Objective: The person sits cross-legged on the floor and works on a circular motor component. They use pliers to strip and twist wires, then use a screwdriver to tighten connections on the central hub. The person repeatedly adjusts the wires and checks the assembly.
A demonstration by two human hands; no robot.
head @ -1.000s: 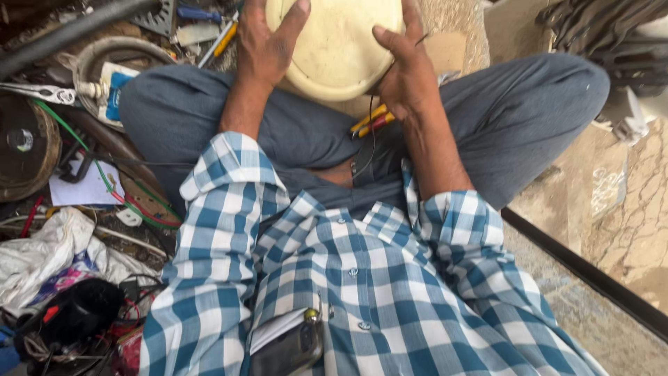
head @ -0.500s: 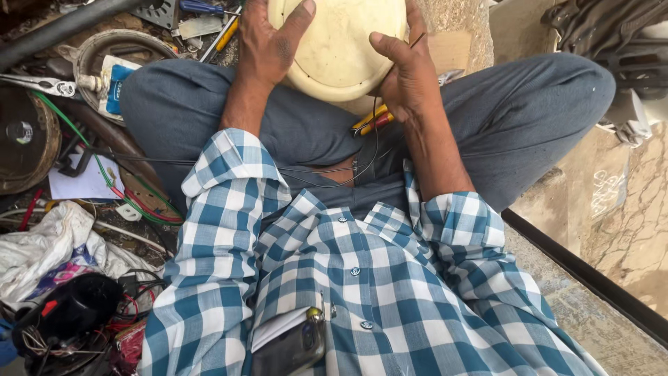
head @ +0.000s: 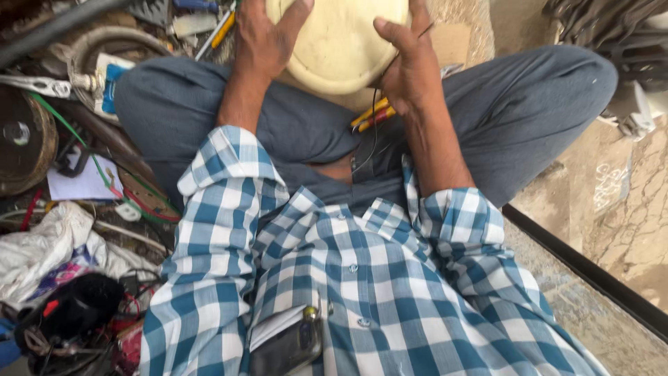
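left hand [head: 261, 38]: top centre, palm flat, grasping dome [head: 341, 42]
right hand [head: 407, 59]: fingers curled on dome's rim (thin wire [head: 376, 125] below)

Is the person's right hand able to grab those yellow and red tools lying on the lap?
Probably yes. The right hand rests on the cream round cover, and the yellow and red tools lie just beneath its wrist with nothing between; it would have to let go first.

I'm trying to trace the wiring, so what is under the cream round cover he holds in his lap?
Under the cream round cover, yellow and red tool handles poke out beside the right hand, and a thin dark wire hangs down. The left hand steadies it. The cover hides where the wire attaches.
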